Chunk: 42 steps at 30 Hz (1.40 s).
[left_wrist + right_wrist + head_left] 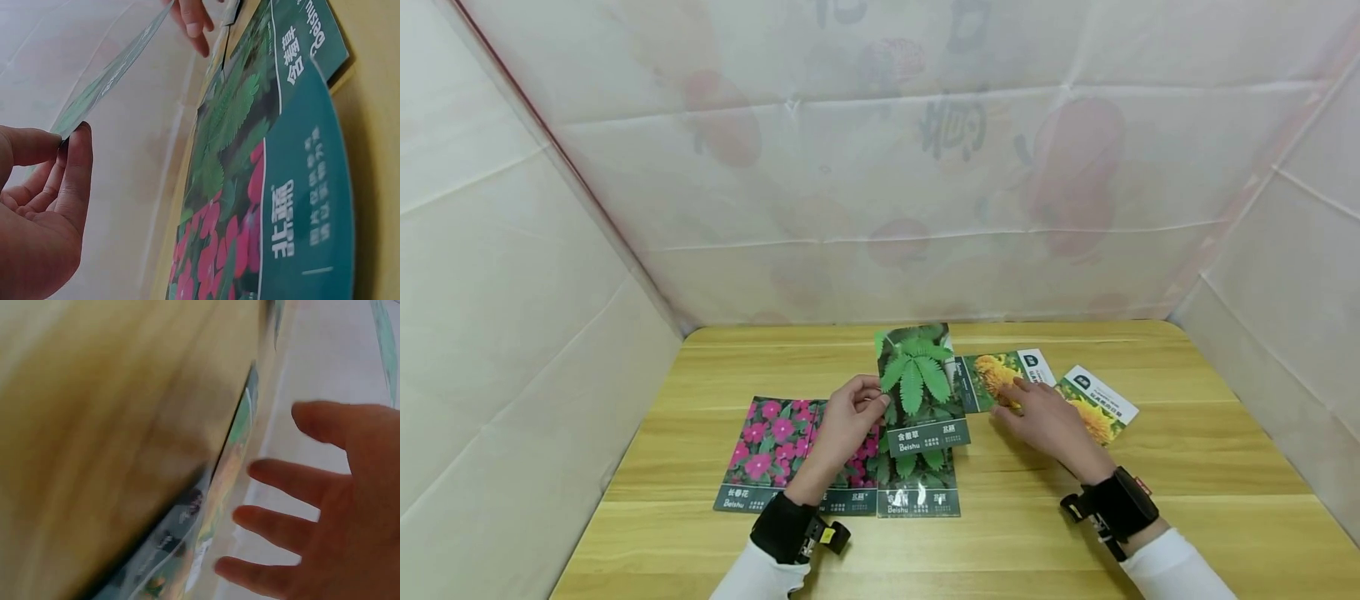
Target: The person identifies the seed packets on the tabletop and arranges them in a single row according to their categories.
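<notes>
My left hand point(844, 423) pinches the left edge of a seed packet with a green fern-like leaf picture point(919, 379). In the left wrist view this packet point(109, 81) is raised and tilted, between thumb and fingers. Below it lies a second leaf packet point(917, 498), partly covered. Two pink-flower packets point(762, 446) lie left of that, one partly behind my left hand. My right hand point(1051, 421), fingers spread, is over a yellow-flower packet point(985, 377). In the right wrist view the fingers point(281, 525) stand apart from the packets.
Another yellow-flower packet point(1105, 400) lies angled at the right, beyond my right wrist. All lie on a wooden table point(662, 467) with rounded far corners. Pale fabric walls point(850, 183) rise behind the table and at both sides.
</notes>
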Tool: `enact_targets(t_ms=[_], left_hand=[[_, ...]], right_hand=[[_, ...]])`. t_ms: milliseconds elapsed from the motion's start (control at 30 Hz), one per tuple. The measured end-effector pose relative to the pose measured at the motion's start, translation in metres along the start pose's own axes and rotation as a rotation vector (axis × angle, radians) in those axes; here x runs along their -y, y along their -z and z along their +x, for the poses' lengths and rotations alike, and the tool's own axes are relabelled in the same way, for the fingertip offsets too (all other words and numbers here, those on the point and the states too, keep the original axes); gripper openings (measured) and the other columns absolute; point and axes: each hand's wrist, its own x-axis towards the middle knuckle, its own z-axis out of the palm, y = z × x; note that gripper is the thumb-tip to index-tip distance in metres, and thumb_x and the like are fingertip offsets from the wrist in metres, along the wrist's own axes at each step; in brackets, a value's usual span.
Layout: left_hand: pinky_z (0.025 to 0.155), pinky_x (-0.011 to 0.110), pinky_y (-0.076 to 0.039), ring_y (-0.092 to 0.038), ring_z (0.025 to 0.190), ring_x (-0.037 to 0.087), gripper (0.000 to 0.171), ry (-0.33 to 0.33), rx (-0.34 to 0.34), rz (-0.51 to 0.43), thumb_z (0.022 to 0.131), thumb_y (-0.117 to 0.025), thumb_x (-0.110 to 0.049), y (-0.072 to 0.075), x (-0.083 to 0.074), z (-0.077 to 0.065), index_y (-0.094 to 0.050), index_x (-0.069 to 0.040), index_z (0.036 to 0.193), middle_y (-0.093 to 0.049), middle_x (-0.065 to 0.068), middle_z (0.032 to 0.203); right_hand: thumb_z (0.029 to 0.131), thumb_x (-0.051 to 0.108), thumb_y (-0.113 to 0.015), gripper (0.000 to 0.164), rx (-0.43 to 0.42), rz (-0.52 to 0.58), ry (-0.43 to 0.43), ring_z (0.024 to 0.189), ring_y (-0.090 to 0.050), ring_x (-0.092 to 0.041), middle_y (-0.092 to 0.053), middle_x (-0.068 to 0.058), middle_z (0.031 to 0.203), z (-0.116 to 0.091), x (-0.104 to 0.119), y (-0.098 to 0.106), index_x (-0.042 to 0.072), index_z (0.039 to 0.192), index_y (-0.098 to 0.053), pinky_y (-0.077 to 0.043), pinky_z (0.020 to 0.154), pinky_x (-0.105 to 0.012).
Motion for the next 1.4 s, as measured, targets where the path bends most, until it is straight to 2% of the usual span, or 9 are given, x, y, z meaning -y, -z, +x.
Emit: enact_targets(t_ms=[100,200,400,567,733,900,1100,1300,1400], left_hand=[[0.095,0.057,-0.055,-0.066,0.100,0.032,0.037,0.001,0.007,-0.002,0.106,-0.058,-0.003,0.000,-0.012,-0.007,-0.051,0.004,0.142,-0.063,0.021,0.118],[0.096,0.057,-0.054,-0.064,0.104,0.037,0.038,-0.006,0.016,-0.009,0.106,-0.055,0.000,-0.001,-0.020,-0.011,-0.048,0.007,0.143,-0.061,0.025,0.119],[0.092,0.050,-0.058,-0.067,0.098,0.028,0.038,-0.010,-0.003,-0.008,0.106,-0.061,-0.007,0.002,0.000,-0.002,-0.053,0.001,0.142,-0.063,0.020,0.116],[0.089,0.052,-0.058,-0.067,0.094,0.026,0.035,-0.034,-0.023,0.016,0.105,-0.062,-0.008,0.003,0.007,0.001,-0.056,0.002,0.138,-0.065,0.018,0.112],[0.089,0.052,-0.058,-0.067,0.095,0.027,0.034,-0.029,-0.016,0.006,0.105,-0.062,-0.008,0.002,0.007,0.002,-0.057,0.001,0.137,-0.065,0.017,0.112],[0.092,0.049,-0.058,-0.067,0.100,0.027,0.035,-0.010,0.002,0.010,0.106,-0.062,-0.010,0.002,0.007,0.002,-0.055,-0.001,0.139,-0.064,0.018,0.117],[0.092,0.056,-0.056,-0.067,0.098,0.027,0.034,-0.004,-0.010,0.004,0.105,-0.063,-0.009,0.001,0.005,0.002,-0.057,0.000,0.137,-0.065,0.016,0.113],[0.094,0.053,-0.056,-0.066,0.104,0.031,0.037,-0.002,0.002,-0.004,0.106,-0.062,-0.012,0.001,0.003,0.001,-0.054,0.000,0.140,-0.063,0.019,0.119],[0.092,0.047,-0.058,-0.066,0.105,0.031,0.039,0.008,0.009,-0.023,0.106,-0.062,-0.012,0.000,0.003,0.001,-0.052,0.000,0.142,-0.063,0.019,0.121]], right_hand=[[0.107,0.043,-0.056,0.053,0.107,0.026,-0.009,0.135,-0.044,-0.057,-0.048,-0.034,0.149,0.002,0.001,0.002,0.004,0.143,-0.062,-0.037,0.110,-0.071],[0.108,0.044,-0.055,0.056,0.167,0.047,-0.001,0.134,-0.044,-0.059,-0.046,-0.037,0.148,0.002,-0.001,0.003,0.002,0.144,-0.060,-0.036,0.110,-0.071],[0.108,0.044,-0.055,0.059,0.214,0.105,0.015,0.137,-0.040,-0.059,-0.041,-0.039,0.152,-0.006,-0.017,0.013,0.000,0.148,-0.055,-0.038,0.110,-0.069],[0.108,0.043,-0.056,0.060,0.246,0.145,0.029,0.138,-0.039,-0.059,-0.038,-0.038,0.154,-0.012,-0.046,0.025,-0.001,0.148,-0.054,-0.037,0.110,-0.068],[0.107,0.043,-0.057,0.059,0.238,0.132,0.071,0.138,-0.037,-0.060,-0.037,-0.037,0.155,-0.016,-0.077,0.032,0.001,0.150,-0.053,-0.037,0.109,-0.069],[0.107,0.043,-0.057,0.059,0.214,0.121,0.090,0.139,-0.036,-0.060,-0.037,-0.037,0.155,-0.019,-0.097,0.036,0.002,0.150,-0.054,-0.036,0.109,-0.070],[0.109,0.039,-0.055,0.056,0.150,0.150,0.117,0.136,-0.035,-0.062,-0.037,-0.041,0.151,-0.018,-0.115,0.033,-0.002,0.147,-0.054,-0.032,0.109,-0.072],[0.110,0.037,-0.053,0.057,0.131,0.157,0.092,0.139,-0.033,-0.061,-0.037,-0.040,0.152,-0.016,-0.115,0.034,-0.005,0.148,-0.051,-0.030,0.111,-0.071],[0.111,0.035,-0.052,0.053,0.061,0.151,0.075,0.136,-0.042,-0.057,-0.047,-0.036,0.148,-0.014,-0.102,0.036,-0.005,0.146,-0.053,-0.037,0.108,-0.068]])
